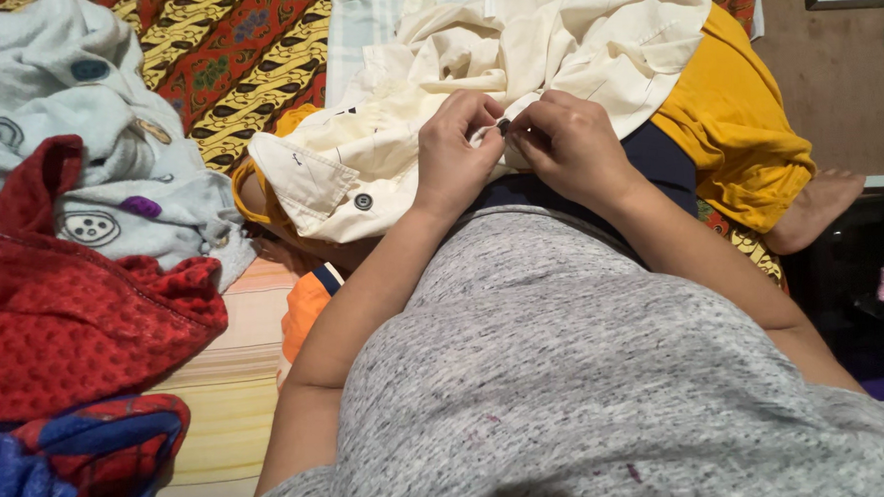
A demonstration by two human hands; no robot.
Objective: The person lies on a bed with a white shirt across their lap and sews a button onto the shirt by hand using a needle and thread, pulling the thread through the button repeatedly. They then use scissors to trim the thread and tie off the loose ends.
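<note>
- Cream cotton is what you are working on: the cream shirt (pixel 513 50) lies bunched over your lap, its front edge drawn up between both hands.
- Your left hand (pixel 455 150) is pinched narrow on a fold of the shirt's edge, thumb and forefinger closed on the cloth.
- Your right hand (pixel 570 141) is closed just as tightly beside it, fingertips meeting the left at a small dark button (pixel 503 126).
- To do this well, I would keep the edge taut between the two pinches and the button flat against the cloth, so nothing twists; hold close to the button, not far back on the fold.
- A second dark button (pixel 363 201) shows on the cuff hanging lower left, well apart from your hands.
- No basket or box is in view; the other clothes lie loose on the patterned sheet (pixel 249 49): a pale blue printed garment (pixel 65 105), a red textured cloth (pixel 62 311) below it, and yellow trousers (pixel 742 130) under the shirt at the right.
</note>
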